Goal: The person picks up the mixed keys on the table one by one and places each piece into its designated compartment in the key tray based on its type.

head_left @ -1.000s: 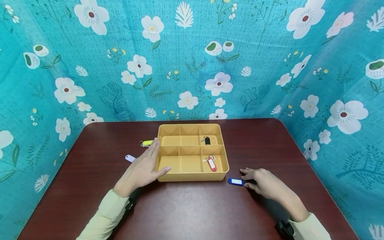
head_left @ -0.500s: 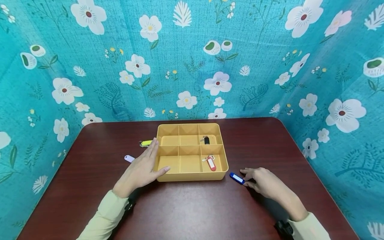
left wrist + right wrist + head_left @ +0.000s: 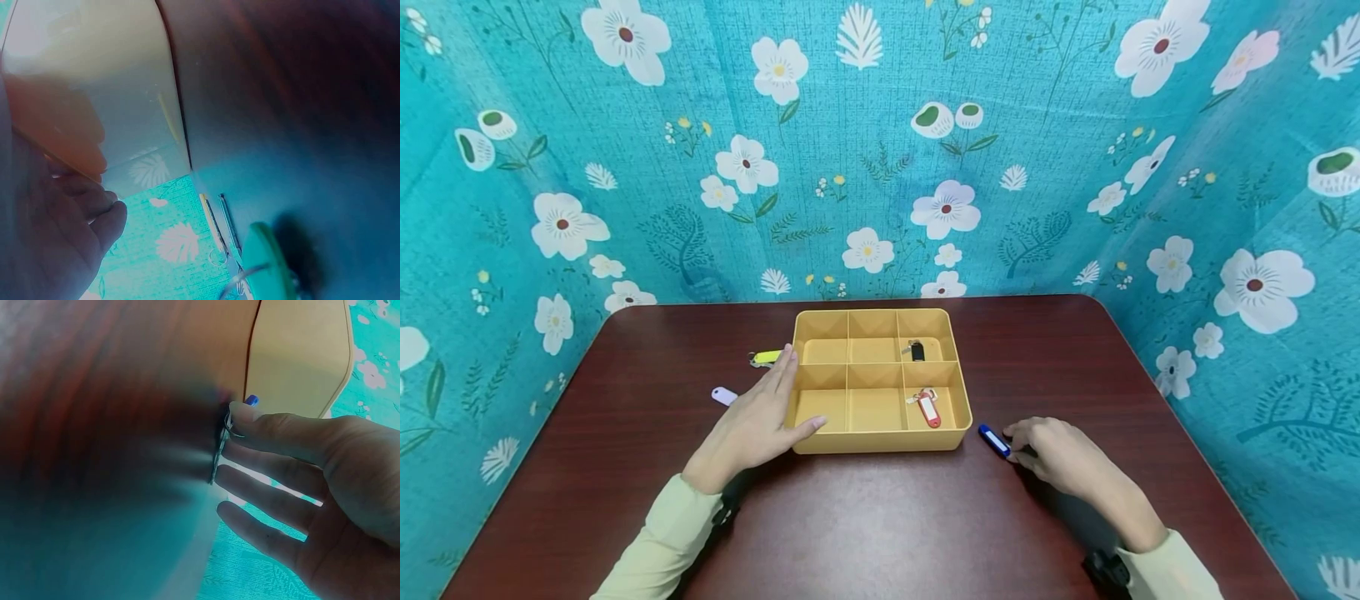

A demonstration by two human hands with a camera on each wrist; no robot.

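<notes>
Pinching the blue key tag (image 3: pixel 995 441) in right-hand fingers (image 3: pixel 275 465) toward the right edge of the desk (image 3: pixel 880 525), just resting pretty straight left-hand fingers (image 3: pixel 781 375) on the tray (image 3: pixel 887 442).

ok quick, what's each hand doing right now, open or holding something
Left hand: open, fingers straight at the left side of the tray.
Right hand: closed, holding the blue key tag at its key end.
</notes>
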